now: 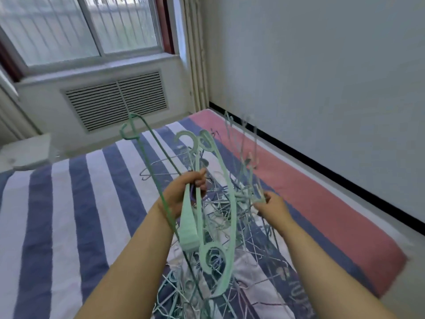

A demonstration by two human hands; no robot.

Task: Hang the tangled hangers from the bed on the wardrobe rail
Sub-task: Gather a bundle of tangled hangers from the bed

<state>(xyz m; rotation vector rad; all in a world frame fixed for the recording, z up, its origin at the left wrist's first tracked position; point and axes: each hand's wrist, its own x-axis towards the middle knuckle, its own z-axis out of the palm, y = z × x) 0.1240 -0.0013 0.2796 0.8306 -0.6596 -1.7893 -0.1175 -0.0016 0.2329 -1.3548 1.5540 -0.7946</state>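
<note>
A tangled heap of hangers [230, 268] lies on the striped bed [69, 215], mostly pale green plastic and thin wire ones. My left hand [184, 192] grips a bunch of green hangers [220, 203] lifted above the heap, among them a thin dark green one [149, 143] that sticks up toward the window. My right hand [271, 203] pinches the ends of several blurred wire hangers [243, 153] raised on the right side. The wardrobe rail is not in view.
The bed's pink band [310, 192] runs along the white wall [322, 77] at the right. Behind the bed are a window [87, 26] and a vent grille [115, 100]. A white stand [25, 150] sits at the far left.
</note>
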